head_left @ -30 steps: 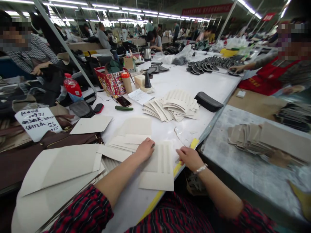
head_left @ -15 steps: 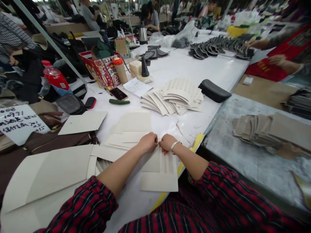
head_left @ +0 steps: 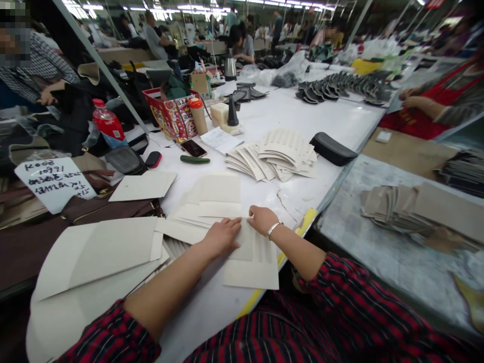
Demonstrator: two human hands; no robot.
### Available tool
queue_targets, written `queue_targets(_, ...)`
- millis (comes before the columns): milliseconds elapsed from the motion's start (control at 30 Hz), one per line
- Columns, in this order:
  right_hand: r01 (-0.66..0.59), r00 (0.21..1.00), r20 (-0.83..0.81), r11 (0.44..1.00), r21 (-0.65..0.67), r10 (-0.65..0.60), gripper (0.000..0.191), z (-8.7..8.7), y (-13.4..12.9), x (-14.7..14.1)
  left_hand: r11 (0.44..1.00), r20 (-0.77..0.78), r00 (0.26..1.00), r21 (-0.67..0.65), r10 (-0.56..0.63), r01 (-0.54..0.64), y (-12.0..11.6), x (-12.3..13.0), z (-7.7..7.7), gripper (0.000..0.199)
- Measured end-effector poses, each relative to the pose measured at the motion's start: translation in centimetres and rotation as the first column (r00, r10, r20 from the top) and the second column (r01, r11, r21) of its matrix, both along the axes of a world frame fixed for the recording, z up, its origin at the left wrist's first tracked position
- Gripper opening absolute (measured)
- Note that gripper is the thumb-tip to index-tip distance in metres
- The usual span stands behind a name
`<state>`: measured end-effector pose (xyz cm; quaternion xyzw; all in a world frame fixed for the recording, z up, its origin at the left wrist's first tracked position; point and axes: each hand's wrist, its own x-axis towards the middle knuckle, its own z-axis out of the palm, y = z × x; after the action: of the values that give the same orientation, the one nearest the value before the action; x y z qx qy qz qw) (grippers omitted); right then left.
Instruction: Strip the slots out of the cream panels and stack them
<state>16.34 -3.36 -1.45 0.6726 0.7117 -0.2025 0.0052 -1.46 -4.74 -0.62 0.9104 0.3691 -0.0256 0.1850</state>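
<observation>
A cream panel (head_left: 260, 275) lies near the table's front edge, with a smaller flat piece (head_left: 242, 247) on its left part. My left hand (head_left: 223, 234) rests flat, fingers stretched out, over the upper left of that smaller piece. Close beside it, my right hand (head_left: 262, 219) has its fingers curled together at the panel's upper edge, seemingly pinching it; the fingertips are partly hidden. Just beyond my hands is a spread of cream pieces (head_left: 219, 189). Large curved cream panels (head_left: 102, 252) are stacked by my left forearm.
Fanned cream strips (head_left: 280, 151) lie ahead, beside a black case (head_left: 333, 148). A cucumber (head_left: 194, 159), phone (head_left: 193, 147) and orange-lidded cup (head_left: 197, 116) stand farther left. Grey-brown pieces (head_left: 397, 201) cover part of the right-hand table. A co-worker in a red apron (head_left: 419, 111) is at right.
My left hand has gone from a pinch to lying flat, slightly lower and left. My right hand stays at the panel's edge. The view has tilted up; the co-worker's hands have left the black pieces.
</observation>
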Motion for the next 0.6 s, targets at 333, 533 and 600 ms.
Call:
queue_targets(333,-0.263,0.965,-0.004,0.957,-0.12,0.264,0.013,1.6,-2.8,-1.6,0.999,-0.1,0.994,0.006,-0.035,0.036,0.9,0.7,0.5,0.054)
queue_targets(533,-0.252,0.956,-0.14,0.966,0.065,0.259,0.012,2.4,-9.9,-2.8,0.999,-0.056,0.998,-0.053,0.001,-0.004,0.6,-0.1,-0.4,0.079)
queue_targets(600,-0.408,0.876,-0.309,0.91,-0.069,0.37,0.008,2.7,-13.5,-3.8,0.999,-0.065,0.998,-0.054,0.002,-0.006,0.5,-0.1,-0.3,0.079)
